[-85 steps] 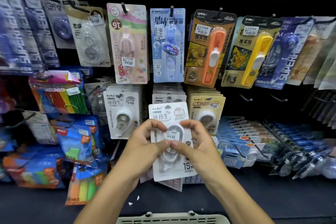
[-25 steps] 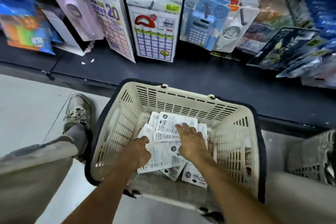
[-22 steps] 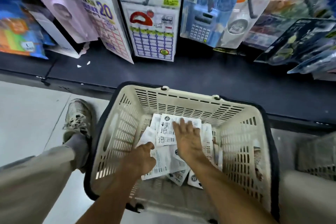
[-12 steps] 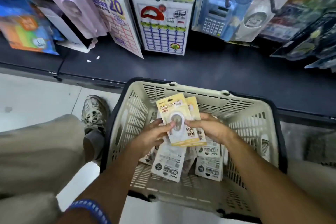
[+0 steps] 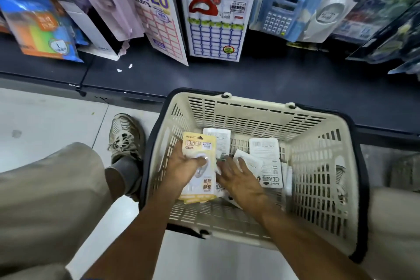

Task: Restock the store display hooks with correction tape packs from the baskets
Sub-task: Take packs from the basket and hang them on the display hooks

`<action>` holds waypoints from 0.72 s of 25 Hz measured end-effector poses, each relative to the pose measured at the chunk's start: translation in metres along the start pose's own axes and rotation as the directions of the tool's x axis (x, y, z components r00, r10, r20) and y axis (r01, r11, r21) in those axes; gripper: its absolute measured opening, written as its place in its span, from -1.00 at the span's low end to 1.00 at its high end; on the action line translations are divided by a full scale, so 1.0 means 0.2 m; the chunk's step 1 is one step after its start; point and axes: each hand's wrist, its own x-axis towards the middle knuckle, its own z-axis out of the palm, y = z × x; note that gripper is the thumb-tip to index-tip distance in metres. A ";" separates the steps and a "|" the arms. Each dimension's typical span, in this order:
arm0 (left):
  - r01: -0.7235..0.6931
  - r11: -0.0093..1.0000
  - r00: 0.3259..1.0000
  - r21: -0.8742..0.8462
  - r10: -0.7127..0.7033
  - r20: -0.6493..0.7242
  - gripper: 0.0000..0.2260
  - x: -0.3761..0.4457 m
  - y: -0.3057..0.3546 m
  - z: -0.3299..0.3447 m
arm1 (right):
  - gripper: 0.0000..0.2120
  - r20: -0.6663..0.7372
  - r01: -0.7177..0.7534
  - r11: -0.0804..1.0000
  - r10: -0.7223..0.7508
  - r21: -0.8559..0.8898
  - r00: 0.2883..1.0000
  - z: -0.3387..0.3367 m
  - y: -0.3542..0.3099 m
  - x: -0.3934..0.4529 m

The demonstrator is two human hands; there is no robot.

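Landmark: cream basket (image 5: 256, 118), slotted walls, dark rim, standing on the floor against the dark shelf base (image 5: 250, 75).

Left hand (image 5: 181, 169) is inside the basket at its left wall, thumb across the front of a small stack of yellow correction tape packs (image 5: 200, 166) and fingers behind, gripping them face up. The top pack is a yellow card with a clear blister over a white dispenser, a price sticker near its upper right corner and printed characters above and below; how many packs lie beneath it cannot be counted.

Right hand (image 5: 238, 180) is at the basket's centre, just beside the yellow stack, palm down, fingers spread and lying on the loose white packs (image 5: 266, 161). Those packs lie back side up on the basket floor, towards its right wall, showing fine print and barcodes; motion blur makes their edges uncertain.

Left of the basket: a beige trouser leg (image 5: 50, 200) and worn sneaker (image 5: 125, 136)
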 end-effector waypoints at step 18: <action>-0.325 0.944 0.945 -0.055 0.326 0.010 -0.58 0.12 0.36 -0.07 | -0.31 -0.068 -0.020 0.985 0.009 -0.172 0.998 -0.11 -0.01 0.11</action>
